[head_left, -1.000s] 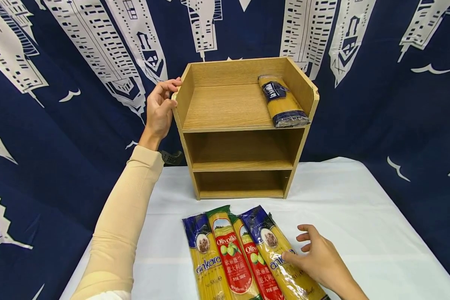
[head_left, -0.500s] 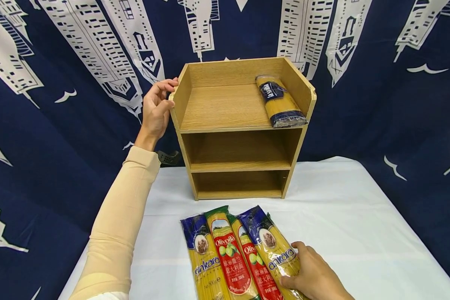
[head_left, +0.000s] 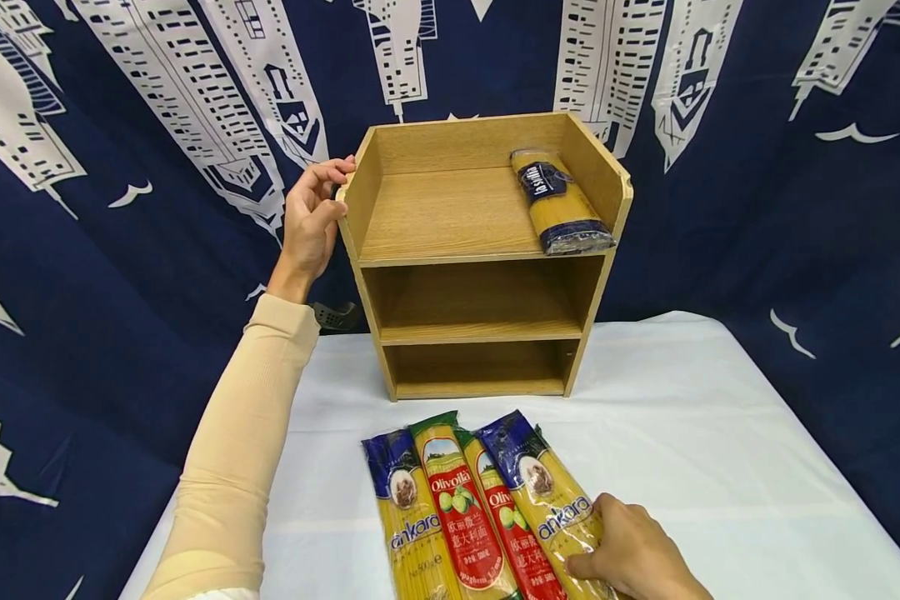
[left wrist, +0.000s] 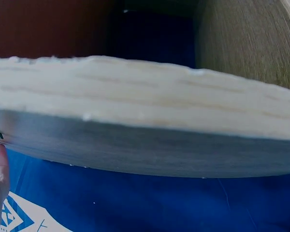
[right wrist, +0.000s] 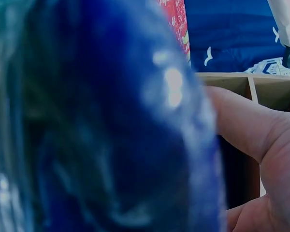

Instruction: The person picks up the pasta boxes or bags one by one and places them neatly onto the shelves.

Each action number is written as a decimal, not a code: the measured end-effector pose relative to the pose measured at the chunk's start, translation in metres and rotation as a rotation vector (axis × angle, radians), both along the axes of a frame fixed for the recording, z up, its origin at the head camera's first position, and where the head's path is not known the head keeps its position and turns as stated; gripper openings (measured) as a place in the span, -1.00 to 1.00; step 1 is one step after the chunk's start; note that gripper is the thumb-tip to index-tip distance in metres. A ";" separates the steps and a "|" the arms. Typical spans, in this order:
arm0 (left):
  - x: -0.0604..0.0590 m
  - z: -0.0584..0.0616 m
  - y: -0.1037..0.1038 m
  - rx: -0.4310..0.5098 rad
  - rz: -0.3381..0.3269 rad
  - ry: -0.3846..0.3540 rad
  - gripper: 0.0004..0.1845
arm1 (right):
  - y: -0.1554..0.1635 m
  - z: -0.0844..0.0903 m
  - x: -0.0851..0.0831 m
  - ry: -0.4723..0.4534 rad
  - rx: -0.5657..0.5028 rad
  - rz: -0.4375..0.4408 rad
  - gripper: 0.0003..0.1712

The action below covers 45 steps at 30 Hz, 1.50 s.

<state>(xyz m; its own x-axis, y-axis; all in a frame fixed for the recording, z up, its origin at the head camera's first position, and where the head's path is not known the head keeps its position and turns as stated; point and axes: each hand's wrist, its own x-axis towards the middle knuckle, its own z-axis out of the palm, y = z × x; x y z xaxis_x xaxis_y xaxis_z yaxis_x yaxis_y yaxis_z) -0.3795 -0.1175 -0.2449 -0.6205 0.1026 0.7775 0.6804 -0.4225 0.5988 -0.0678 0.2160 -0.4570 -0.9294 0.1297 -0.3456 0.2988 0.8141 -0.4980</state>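
A wooden three-tier shelf (head_left: 450,212) stands at the back of the white table. My left hand (head_left: 322,187) grips the top edge of its left wall (left wrist: 145,106), fingers curled over it. One spaghetti packet (head_left: 562,204) lies on the top tier at the right. Several packets lie side by side in front of the shelf, two blue ankara (head_left: 408,517) and two red Olivoila (head_left: 457,508). My right hand (head_left: 607,542) curls round the rightmost ankara packet (head_left: 547,492). In the right wrist view that blue packet (right wrist: 96,135) fills the frame, with my thumb (right wrist: 246,121) against it.
The white tablecloth (head_left: 720,467) has bare room to the right and left of the packets. A dark blue curtain (head_left: 120,167) with white buildings hangs behind. A small black object (head_left: 335,315) sits behind the shelf's left side. The two lower tiers hold nothing.
My right hand came down from spread fingers onto the rightmost ankara packet and curled round it. The left hand has stayed on the shelf wall.
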 end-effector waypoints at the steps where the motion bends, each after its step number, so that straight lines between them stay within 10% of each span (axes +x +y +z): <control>1: 0.000 0.000 0.000 -0.001 0.000 -0.001 -0.70 | 0.001 0.000 0.000 0.002 -0.002 -0.001 -0.22; 30: 0.000 -0.002 0.008 0.091 -0.001 0.025 -0.72 | 0.008 -0.014 0.000 -0.055 -0.241 -0.049 -0.22; 45: -0.003 0.000 0.008 0.103 -0.008 0.018 -0.72 | 0.011 -0.015 0.011 -0.099 -0.720 0.023 -0.21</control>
